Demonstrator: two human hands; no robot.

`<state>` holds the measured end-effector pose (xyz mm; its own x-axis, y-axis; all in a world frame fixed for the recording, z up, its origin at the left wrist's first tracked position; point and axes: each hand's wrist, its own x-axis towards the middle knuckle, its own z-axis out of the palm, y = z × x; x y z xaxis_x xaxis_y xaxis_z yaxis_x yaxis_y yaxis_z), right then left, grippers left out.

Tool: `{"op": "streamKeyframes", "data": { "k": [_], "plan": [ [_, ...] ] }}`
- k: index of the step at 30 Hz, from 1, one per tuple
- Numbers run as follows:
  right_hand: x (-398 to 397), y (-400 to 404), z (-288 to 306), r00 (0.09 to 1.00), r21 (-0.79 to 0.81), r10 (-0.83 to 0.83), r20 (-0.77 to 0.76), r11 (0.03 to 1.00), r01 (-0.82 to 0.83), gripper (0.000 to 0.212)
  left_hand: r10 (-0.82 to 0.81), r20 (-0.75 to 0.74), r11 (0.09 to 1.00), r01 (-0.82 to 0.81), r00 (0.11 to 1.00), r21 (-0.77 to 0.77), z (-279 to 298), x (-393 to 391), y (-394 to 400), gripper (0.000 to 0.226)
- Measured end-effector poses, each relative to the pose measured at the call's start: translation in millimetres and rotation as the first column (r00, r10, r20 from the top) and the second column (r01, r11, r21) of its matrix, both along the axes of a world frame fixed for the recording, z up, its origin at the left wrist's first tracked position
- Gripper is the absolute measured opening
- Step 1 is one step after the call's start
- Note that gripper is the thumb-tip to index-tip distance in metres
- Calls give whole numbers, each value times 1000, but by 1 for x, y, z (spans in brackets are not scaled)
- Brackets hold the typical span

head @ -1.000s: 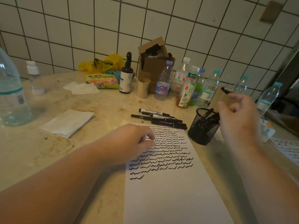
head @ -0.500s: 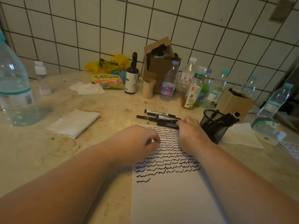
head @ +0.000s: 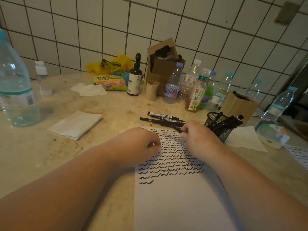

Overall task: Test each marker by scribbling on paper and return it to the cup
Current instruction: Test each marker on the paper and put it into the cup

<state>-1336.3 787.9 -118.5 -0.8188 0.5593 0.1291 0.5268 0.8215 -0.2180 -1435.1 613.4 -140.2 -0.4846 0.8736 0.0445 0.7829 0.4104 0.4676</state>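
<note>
A white sheet of paper (head: 180,200) lies in front of me, its upper half filled with rows of black scribbles. My left hand (head: 138,145) rests on the paper's left edge with fingers curled, holding nothing I can see. My right hand (head: 198,139) pinches a black marker (head: 176,128) at the paper's top edge, lifting it slantwise off a small row of black markers (head: 160,117) lying just beyond the paper. A black mesh cup (head: 218,127) stands right of that hand, with several markers leaning in it.
Several plastic bottles (head: 195,95) and a brown cardboard box (head: 161,64) stand at the back by the tiled wall. A big water bottle (head: 15,85) stands far left, a folded napkin (head: 75,125) left of the paper, a tissue (head: 245,139) right of the cup.
My right hand came down from the mesh cup to the row of markers and took hold of one, which now tilts up off the row. My left hand stayed on the paper.
</note>
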Motion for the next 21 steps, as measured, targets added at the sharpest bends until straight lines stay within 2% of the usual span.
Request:
{"op": "streamKeyframes", "data": {
  "k": [2, 3, 5, 7, 9, 11, 14, 17, 19, 21],
  "plan": [
    [17, -8, 5, 976, -240, -40, -215, 971, -13, 9, 4, 46, 1000, -6, 999, 27, 0, -1, 0, 25],
    [25, -13, 6, 944, -378, -74, -320, 924, -56, 9, 8, 86, 999, -12, 996, 45, 0, 0, 0, 27],
    [39, -22, 4, 865, -632, -175, -470, 750, -192, 8, 10, 174, 996, -26, 985, 89, 2, 2, 1, 27],
    [49, -30, -3, 798, -764, -271, -538, 555, -327, 6, 9, 238, 991, -41, 971, 129, 4, 4, 1, 25],
    [54, -34, -12, 762, -787, -301, -574, 460, -411, 12, -7, 266, 988, -34, 964, 149, 5, 5, 1, 25],
    [55, -37, -18, 739, -780, -304, -601, 425, -460, 21, -48, 284, 987, 2, 957, 158, 6, 7, 1, 19],
    [57, -43, -22, 729, -750, -261, -633, 442, -493, 23, -88, 286, 987, 44, 954, 155, 6, 12, 1, 16],
    [62, -49, -20, 758, -732, -180, -627, 468, -495, 19, -133, 275, 985, 96, 952, 142, 7, 10, -1, 14],
    [65, -47, -18, 777, -733, -141, -613, 470, -492, 25, -253, 392, 967, 224, 884, 119, 9, 6, -6, 22],
    [68, -48, -18, 772, -719, -102, -628, 456, -524, 26, -391, 589, 914, 374, 707, 157, 9, 3, -8, 25]
  ]
}}
